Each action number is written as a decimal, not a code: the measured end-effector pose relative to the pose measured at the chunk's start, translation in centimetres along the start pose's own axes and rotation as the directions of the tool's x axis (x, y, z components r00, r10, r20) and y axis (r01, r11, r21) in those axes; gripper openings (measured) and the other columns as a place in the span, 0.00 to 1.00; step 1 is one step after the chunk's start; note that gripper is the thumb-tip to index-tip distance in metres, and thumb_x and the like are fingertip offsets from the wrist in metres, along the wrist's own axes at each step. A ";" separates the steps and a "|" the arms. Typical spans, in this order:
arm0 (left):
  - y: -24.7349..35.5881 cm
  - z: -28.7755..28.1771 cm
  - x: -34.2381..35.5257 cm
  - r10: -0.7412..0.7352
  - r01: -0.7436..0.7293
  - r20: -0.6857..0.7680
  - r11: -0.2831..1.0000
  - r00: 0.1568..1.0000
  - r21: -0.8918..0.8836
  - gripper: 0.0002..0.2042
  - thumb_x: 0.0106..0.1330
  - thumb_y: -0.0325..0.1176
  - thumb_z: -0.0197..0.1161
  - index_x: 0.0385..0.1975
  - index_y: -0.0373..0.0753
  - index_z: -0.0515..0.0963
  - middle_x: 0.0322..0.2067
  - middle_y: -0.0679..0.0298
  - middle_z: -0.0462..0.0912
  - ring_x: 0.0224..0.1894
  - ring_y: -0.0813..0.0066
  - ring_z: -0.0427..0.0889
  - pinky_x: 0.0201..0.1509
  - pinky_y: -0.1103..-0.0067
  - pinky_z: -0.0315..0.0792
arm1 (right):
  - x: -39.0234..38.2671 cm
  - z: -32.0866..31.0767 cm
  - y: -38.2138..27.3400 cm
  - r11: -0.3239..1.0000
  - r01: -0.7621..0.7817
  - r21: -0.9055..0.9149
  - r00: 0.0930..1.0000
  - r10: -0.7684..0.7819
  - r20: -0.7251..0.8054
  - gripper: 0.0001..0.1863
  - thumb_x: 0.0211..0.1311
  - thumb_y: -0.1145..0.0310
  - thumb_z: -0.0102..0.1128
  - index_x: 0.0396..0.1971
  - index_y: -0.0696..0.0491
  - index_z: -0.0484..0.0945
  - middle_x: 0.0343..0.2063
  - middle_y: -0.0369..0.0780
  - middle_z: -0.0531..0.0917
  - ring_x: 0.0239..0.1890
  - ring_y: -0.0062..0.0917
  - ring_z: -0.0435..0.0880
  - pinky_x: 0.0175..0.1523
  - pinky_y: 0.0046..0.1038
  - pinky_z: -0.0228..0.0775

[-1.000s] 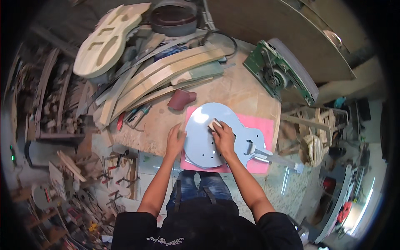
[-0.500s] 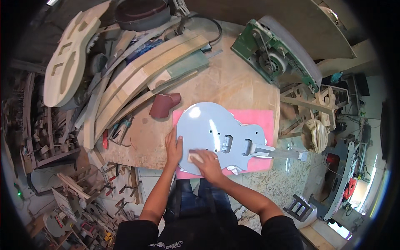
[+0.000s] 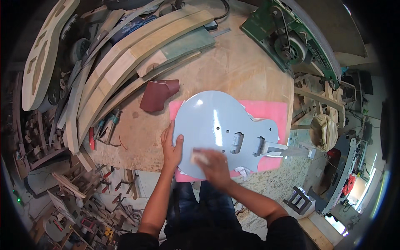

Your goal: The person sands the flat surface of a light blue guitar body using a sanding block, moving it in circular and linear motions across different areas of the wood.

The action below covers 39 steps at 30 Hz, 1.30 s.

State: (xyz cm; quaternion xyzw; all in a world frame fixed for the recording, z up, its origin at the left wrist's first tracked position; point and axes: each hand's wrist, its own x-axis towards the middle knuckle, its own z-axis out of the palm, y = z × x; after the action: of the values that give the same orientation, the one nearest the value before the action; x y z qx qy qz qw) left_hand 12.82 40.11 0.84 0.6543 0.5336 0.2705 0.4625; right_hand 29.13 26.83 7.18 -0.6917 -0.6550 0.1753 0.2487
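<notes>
The guitar [image 3: 196, 125] lies over pink foam [image 3: 276, 109]; the left hand [image 3: 171, 149], half open, rests along its edge, the right hand [image 3: 216, 166], blurred, grips a block [image 3: 199, 157] over its face

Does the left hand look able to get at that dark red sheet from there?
Probably yes: the left hand touches the edge of the pale blue guitar body, and the dark red sheet lies just beyond on the table, with no object seen in the way.
</notes>
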 end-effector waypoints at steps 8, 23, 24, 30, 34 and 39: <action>0.0 0.2 0.1 0.024 -0.024 -0.009 0.999 1.000 -0.023 0.30 0.76 0.42 0.60 0.75 0.37 0.67 0.65 0.48 0.74 0.68 0.51 0.68 0.76 0.61 0.56 | 9.8 -2.8 5.8 0.994 -0.058 -0.098 0.990 0.044 -0.137 0.19 0.63 0.73 0.66 0.54 0.45 0.87 0.60 0.44 0.82 0.60 0.44 0.79 0.64 0.48 0.68; 0.2 0.1 -0.1 0.026 -0.026 0.010 0.998 1.000 -0.054 0.30 0.76 0.41 0.60 0.74 0.36 0.66 0.65 0.47 0.74 0.69 0.51 0.67 0.77 0.61 0.55 | 9.0 -2.1 6.1 0.992 -0.096 -0.077 0.954 0.070 -0.291 0.19 0.61 0.73 0.67 0.53 0.47 0.87 0.59 0.48 0.82 0.58 0.48 0.80 0.62 0.48 0.70; 0.2 0.1 0.0 0.034 -0.033 0.010 0.998 0.999 -0.054 0.30 0.76 0.41 0.60 0.74 0.36 0.66 0.65 0.47 0.74 0.69 0.51 0.67 0.77 0.61 0.55 | 10.9 -2.8 6.4 0.987 -0.148 -0.060 0.942 0.123 -0.313 0.19 0.61 0.73 0.67 0.54 0.47 0.87 0.60 0.48 0.82 0.58 0.48 0.80 0.63 0.48 0.70; -0.5 0.1 0.1 0.089 -0.089 -0.032 0.996 0.996 -0.011 0.30 0.77 0.44 0.60 0.74 0.35 0.67 0.65 0.47 0.74 0.68 0.51 0.68 0.76 0.61 0.56 | -0.2 1.0 0.1 0.998 -0.047 -0.030 0.991 0.043 -0.126 0.22 0.58 0.73 0.67 0.54 0.44 0.86 0.61 0.45 0.81 0.64 0.44 0.78 0.67 0.49 0.68; -0.2 -0.1 0.0 0.071 -0.071 -0.015 0.997 0.997 -0.018 0.30 0.77 0.44 0.59 0.74 0.36 0.66 0.66 0.46 0.74 0.69 0.50 0.67 0.76 0.60 0.56 | -1.3 -0.1 -0.2 0.999 -0.010 0.050 1.000 0.010 0.002 0.23 0.58 0.72 0.67 0.56 0.45 0.85 0.60 0.46 0.82 0.61 0.43 0.81 0.66 0.50 0.69; 0.2 -0.1 -0.1 0.074 -0.075 -0.017 0.997 0.997 -0.016 0.30 0.78 0.44 0.59 0.75 0.36 0.66 0.66 0.46 0.74 0.69 0.49 0.67 0.76 0.60 0.56 | 10.0 -3.5 6.8 0.968 -0.252 -0.016 0.892 0.226 -0.391 0.15 0.68 0.72 0.63 0.53 0.53 0.85 0.59 0.52 0.81 0.58 0.51 0.79 0.65 0.46 0.67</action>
State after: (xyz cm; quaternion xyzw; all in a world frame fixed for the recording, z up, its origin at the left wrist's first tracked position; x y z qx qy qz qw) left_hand 12.80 40.00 1.06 0.6677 0.5104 0.2975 0.4530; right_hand 37.51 36.26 6.97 -0.7955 -0.5086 0.0431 0.3266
